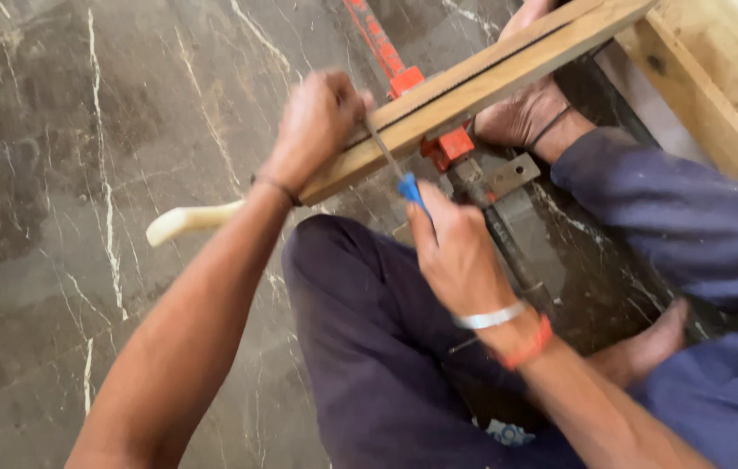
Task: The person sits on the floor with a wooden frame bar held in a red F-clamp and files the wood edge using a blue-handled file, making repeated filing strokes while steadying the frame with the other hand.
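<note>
A long wooden strip (490, 80) with a dark groove along it runs from the centre up to the right, gripped by an orange bar clamp (449, 146). My left hand (315, 122) closes over the strip's lower end. My right hand (454, 252) holds a blue-handled tool (410, 188) whose thin metal shaft (381, 148) slants up to the strip's edge, close to my left hand. I sit on the floor in dark blue trousers (369, 347), and one bare foot (525, 113) rests by the clamp under the strip.
The floor is dark marble with white veins (82, 174). A pale wooden handle (188, 219) lies on it, partly behind my left forearm. A light wooden frame (716, 78) stands at the upper right. The clamp's dark bar (512, 252) runs down between my legs.
</note>
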The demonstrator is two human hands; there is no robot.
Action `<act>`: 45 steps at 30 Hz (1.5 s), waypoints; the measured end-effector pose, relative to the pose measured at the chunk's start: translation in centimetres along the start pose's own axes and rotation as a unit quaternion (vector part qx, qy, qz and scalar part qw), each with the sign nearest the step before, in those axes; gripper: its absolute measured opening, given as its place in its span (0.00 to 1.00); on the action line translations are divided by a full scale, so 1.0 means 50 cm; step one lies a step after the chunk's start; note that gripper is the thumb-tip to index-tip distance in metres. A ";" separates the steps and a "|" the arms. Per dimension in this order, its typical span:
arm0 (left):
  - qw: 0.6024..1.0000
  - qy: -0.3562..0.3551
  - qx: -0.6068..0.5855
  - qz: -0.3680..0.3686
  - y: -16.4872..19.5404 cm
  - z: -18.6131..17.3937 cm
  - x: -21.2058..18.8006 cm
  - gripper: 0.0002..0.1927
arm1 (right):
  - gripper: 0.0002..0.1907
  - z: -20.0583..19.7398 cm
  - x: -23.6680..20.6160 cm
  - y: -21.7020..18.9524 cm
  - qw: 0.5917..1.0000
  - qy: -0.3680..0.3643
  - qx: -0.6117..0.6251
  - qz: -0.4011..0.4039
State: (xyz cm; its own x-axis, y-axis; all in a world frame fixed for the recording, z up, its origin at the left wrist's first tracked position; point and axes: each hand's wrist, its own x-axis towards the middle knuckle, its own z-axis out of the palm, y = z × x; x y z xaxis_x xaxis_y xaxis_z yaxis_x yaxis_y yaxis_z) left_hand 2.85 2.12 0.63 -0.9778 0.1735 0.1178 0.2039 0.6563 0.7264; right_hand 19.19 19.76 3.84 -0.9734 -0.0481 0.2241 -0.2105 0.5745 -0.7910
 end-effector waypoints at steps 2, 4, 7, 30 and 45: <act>0.999 0.018 0.028 0.011 0.001 0.011 -0.015 0.14 | 0.10 -0.006 -0.011 -0.008 0.999 -0.020 -0.001 0.046; 0.998 0.036 0.051 0.005 0.002 0.014 -0.014 0.13 | 0.09 -0.003 -0.002 -0.015 0.999 -0.021 -0.015 0.038; 0.994 0.061 0.081 0.032 0.004 -0.006 0.027 0.14 | 0.06 0.016 0.046 -0.020 1.000 -0.018 -0.021 -0.012; 0.998 0.016 0.053 0.029 -0.013 0.016 -0.015 0.13 | 0.07 0.001 -0.021 0.009 0.999 -0.022 -0.018 0.031; 0.997 0.020 0.057 0.039 -0.018 0.021 -0.014 0.13 | 0.07 -0.010 -0.013 -0.007 0.999 -0.026 -0.016 0.042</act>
State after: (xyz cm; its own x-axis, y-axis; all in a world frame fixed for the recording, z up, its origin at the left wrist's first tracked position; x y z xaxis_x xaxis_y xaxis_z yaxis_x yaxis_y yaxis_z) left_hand 3.38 2.18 -0.84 -0.9596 0.1985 0.1993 0.2808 0.7212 0.6333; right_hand 19.94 20.00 4.25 -0.9911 -0.0408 0.1270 -0.1257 0.6039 -0.7871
